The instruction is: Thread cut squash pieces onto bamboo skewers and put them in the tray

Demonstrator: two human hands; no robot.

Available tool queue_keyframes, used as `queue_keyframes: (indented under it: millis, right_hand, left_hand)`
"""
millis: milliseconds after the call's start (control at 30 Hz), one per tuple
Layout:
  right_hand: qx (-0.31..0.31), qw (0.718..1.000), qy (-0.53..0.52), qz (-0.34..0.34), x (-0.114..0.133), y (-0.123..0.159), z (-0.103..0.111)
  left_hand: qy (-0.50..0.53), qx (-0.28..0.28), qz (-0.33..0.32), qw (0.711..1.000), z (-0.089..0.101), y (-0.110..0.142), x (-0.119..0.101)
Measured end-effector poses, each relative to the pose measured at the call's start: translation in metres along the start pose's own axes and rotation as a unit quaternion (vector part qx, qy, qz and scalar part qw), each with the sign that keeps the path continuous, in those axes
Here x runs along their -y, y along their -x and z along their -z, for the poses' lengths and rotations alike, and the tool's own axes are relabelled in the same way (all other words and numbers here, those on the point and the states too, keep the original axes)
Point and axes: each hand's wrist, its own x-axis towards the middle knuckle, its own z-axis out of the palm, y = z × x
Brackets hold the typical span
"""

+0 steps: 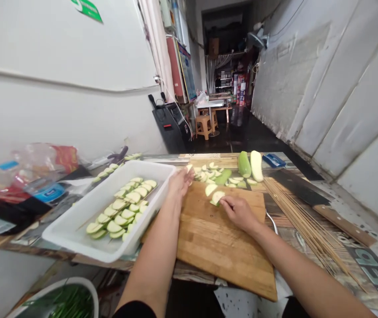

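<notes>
My right hand (240, 213) is pinched closed on half-round zucchini slices (218, 197) above the wooden cutting board (222, 247); whether a skewer runs through them is hidden. Just beyond lies another slice (210, 189). At the board's far left corner, my left hand (179, 182) has its fingers bent, with a pale zucchini slice (189, 168) at the tips. A pile of cut zucchini (210, 173) spreads past the board's far edge. To the left, a white plastic tub (72, 245) holds skewered zucchini slices (127, 198).
Two zucchini halves (244, 164) lie behind the board, near a blue tray (274, 160). Bamboo skewers (301, 221) and a wooden-handled knife (343, 224) are on the right. Bottles and packages (46, 176) crowd the left. A bowl of greens (71, 302) stands below.
</notes>
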Motion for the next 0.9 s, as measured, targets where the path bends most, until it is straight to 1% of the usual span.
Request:
queue_keyframes:
  millis: [67, 200, 300, 467, 900]
  right_hand:
    - [0.001, 1.000, 0.004, -0.005, 0.0002, -0.0001, 0.0003]
    - [0.003, 1.000, 0.018, -0.012, 0.0000, -0.0008, 0.0005]
    - [0.011, 1.000, 0.019, -0.015, -0.0003, -0.0011, 0.0000]
    - [0.016, 1.000, 0.009, -0.020, -0.0004, -0.0010, -0.0009]
    - [0.020, 1.000, 0.012, -0.020, -0.0001, -0.0025, 0.0000]
  left_hand:
    - [0.008, -0.002, 0.014, 1.000, 0.0006, 0.0001, -0.0002]
    - [0.009, -0.016, 0.067, 0.998, -0.0018, 0.0001, 0.0023]
    - [0.015, -0.021, 0.087, 0.996, -0.0035, -0.0003, 0.0046]
    - [0.025, -0.026, 0.100, 0.994, -0.0034, -0.0007, 0.0065]
    - [0.021, -0.027, 0.106, 0.994, -0.0034, -0.0011, 0.0071]
